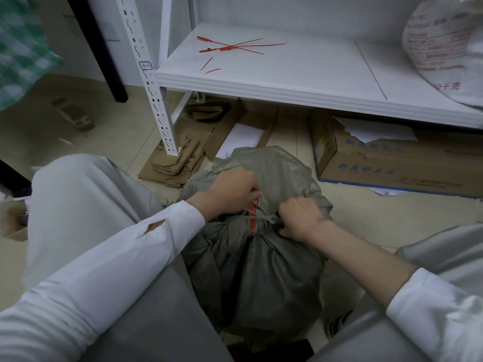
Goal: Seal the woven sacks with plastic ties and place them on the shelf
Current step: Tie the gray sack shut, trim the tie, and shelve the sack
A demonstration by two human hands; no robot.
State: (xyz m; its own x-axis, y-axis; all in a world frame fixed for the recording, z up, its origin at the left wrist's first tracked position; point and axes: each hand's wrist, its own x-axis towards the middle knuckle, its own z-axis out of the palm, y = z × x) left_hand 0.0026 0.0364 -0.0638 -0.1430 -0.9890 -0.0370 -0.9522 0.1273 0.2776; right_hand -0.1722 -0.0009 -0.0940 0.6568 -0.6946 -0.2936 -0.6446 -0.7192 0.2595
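Person seated over a grey woven sack (251, 278) on a beige tiled floor (366, 218), beside a white metal shelf (287, 82).
Spare red ties (235, 47) and a white printed sack (444, 48) lie on the shelf; cardboard boxes (392, 165) sit on the floor beneath it; the grey sack stands between the person's knees, a red plastic tie (252, 220) at its gathered neck; the left hand (232, 192), fingers curled, pinches the tie's upper end; the right hand (300, 218), curled tight, grips the neck's side.

Shelf (313, 74) middle bare; red ties (230, 47) left, white sack (444, 43) right. Post (154, 95) and cardboard boxes (392, 168) crowd the floor ahead
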